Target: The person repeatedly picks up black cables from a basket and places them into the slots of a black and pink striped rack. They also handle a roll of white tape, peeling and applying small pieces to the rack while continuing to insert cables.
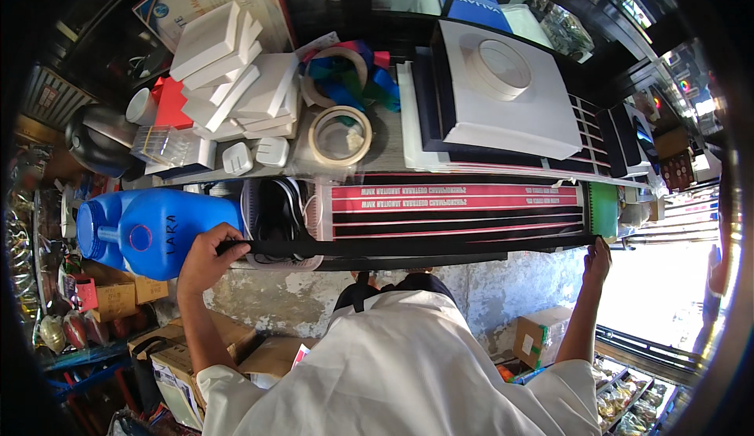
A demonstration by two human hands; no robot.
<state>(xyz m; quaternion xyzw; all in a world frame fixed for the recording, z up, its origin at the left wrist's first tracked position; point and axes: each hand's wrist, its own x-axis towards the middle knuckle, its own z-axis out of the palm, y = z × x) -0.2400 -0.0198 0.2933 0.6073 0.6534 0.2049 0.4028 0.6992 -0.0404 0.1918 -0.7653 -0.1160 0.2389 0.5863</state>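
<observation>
My left hand (206, 259) grips the left end of a long, flat black box (408, 246) held out in front of a shelf. At the far end of the same box, my right hand (598, 261) closes on its right corner. The box stretches level between both hands, just below a stack of similar long red-and-black boxes (455, 199) on the shelf. A second dark strip (416, 262) shows right under the box.
Blue plastic jugs (145, 232) stand left of my left hand. Above lie white boxes (232, 82), rolls of tape (339, 135) and a white square fixture (503, 90). Cardboard boxes (542, 334) sit on the floor below, with a bright doorway at right.
</observation>
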